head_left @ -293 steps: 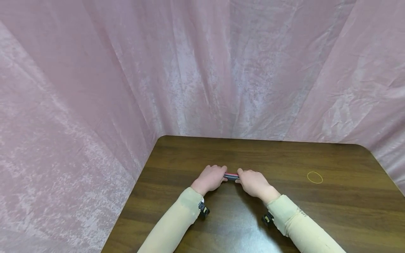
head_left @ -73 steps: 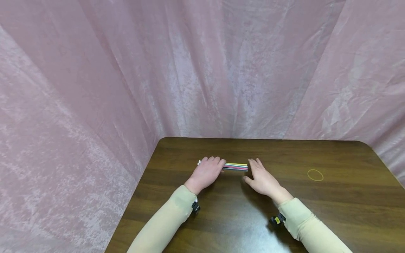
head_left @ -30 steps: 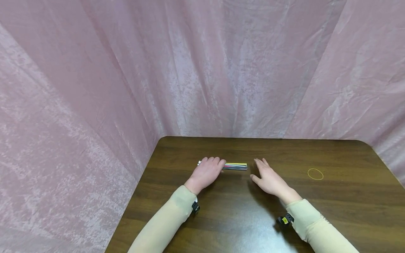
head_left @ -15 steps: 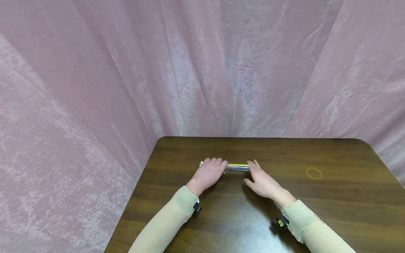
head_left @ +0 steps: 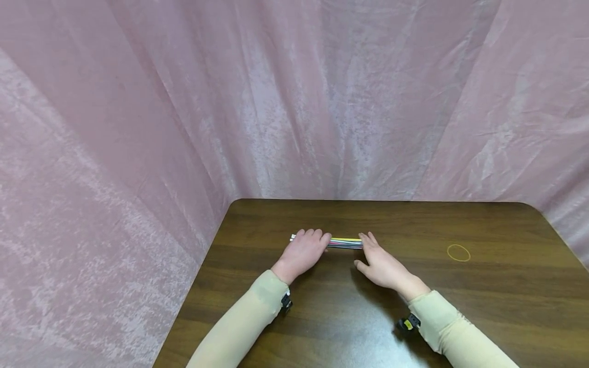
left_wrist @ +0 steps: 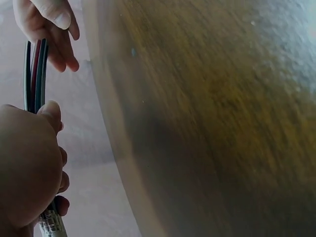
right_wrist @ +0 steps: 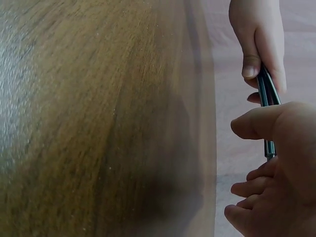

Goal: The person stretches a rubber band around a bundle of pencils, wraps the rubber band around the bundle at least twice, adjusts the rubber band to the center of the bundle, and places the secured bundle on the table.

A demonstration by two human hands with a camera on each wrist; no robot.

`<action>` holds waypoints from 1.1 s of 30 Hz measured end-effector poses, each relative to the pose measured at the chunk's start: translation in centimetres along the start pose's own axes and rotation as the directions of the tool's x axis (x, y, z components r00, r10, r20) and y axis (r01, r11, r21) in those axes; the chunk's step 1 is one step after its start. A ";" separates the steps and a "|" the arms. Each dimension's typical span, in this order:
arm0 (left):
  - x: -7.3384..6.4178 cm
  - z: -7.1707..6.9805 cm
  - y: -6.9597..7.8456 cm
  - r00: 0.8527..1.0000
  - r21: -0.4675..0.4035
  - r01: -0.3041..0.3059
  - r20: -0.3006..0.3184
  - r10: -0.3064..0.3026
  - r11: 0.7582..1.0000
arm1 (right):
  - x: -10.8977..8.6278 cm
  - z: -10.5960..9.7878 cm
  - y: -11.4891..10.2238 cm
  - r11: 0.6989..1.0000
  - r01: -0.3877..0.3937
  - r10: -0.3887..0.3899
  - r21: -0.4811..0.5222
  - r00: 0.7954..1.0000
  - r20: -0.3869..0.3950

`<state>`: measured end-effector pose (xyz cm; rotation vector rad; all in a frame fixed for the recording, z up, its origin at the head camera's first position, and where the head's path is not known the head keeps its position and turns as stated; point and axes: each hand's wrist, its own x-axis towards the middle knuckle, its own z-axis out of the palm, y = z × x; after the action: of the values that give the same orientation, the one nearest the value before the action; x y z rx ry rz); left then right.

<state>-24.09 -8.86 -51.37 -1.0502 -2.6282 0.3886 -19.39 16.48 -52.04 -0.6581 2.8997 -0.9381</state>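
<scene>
table (head_left: 506, 276): brown wood, rounded far corners; i saw its far edge run just short of the curtain (head_left: 294, 102), which was pink. a strip of wood lay between the hands and that edge; broader wood ran toward me, and more to the right, past the loop (head_left: 448, 251).

loop: yellow, thin, flat on the wood, well apart from the right hand (head_left: 383, 265); i had it in the head view alone.

left hand (head_left: 301, 254): grasping the bundle (head_left: 346, 243), fingers curled round it, thumb along it.

right hand: released, fingers mostly straight at the bundle's right end, seemingly touching it; thumb held apart.

bundle: slim sticks side by side, level, crosswise between the hands, over the table's far half; whether it met the wood i could not tell. from the head view i noted yellow, white, pink and dark stripes, with whitish tips past the left hand. the left wrist view added dark green, black and red shafts, slightly parted, and printed marks on the end below the palm. the right wrist view gave me the left thumb pressed on the shafts.
</scene>
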 end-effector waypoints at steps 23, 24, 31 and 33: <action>-1.0 0.6 -0.8 0.999 -0.047 0.032 0.004 -0.032 0.998 | -5.3 -6.8 8.8 0.984 -0.053 0.018 -0.170 0.979 -0.203; -1.0 0.6 -0.8 0.999 -0.052 0.033 0.003 -0.033 0.998 | -5.8 -7.4 9.5 0.982 -0.064 0.026 -0.178 0.978 -0.207; -1.3 1.1 -0.8 1.000 -0.045 0.022 -0.013 -0.023 0.999 | -9.4 -11.0 13.7 0.959 -0.167 0.135 -0.229 0.980 -0.150; -1.3 1.1 -0.9 1.000 -0.043 0.023 -0.012 -0.024 0.999 | -10.2 -11.7 14.8 0.952 -0.184 0.153 -0.244 0.978 -0.140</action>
<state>-24.13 -10.53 -52.31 -1.0300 -2.6466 0.3217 -17.59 37.85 -51.88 -0.3637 3.1536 -0.6094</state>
